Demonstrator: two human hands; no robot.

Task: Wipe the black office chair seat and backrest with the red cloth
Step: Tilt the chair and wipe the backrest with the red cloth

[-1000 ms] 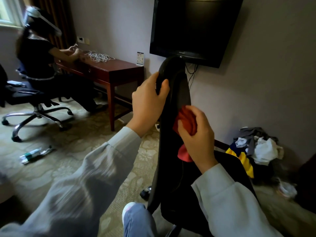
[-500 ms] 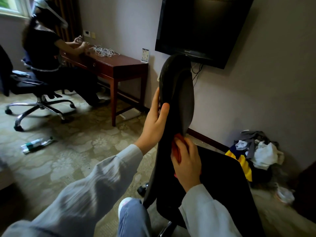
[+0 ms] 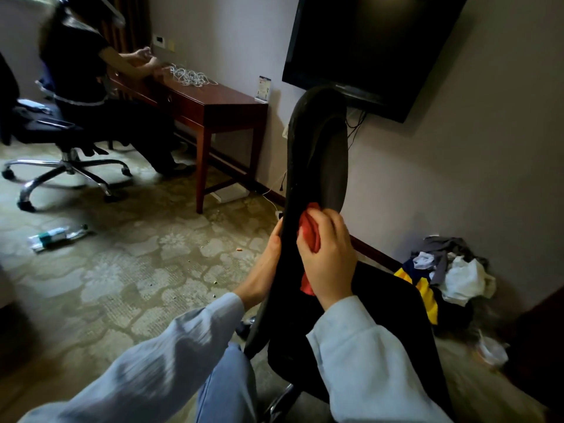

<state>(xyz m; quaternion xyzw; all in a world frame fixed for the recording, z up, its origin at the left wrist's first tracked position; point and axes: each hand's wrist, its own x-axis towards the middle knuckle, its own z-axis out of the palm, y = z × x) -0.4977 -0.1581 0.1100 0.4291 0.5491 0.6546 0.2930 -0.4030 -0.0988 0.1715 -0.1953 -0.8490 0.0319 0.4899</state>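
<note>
The black office chair's backrest (image 3: 320,154) stands edge-on in front of me, with its seat (image 3: 396,325) to the lower right. My right hand (image 3: 328,257) grips the bunched red cloth (image 3: 309,228) and presses it on the lower front of the backrest. My left hand (image 3: 265,264) holds the backrest's rear edge at about the same height, fingers mostly hidden behind it.
A dark wooden desk (image 3: 213,108) stands at the left wall with another person (image 3: 82,71) seated at it on a second office chair (image 3: 61,160). A TV (image 3: 375,44) hangs above. A pile of clothes (image 3: 442,276) lies at right, a plastic bottle (image 3: 55,236) on the carpet.
Both hands have slid down the backrest, from near its top to its lower part, the right hand carrying the red cloth down the front.
</note>
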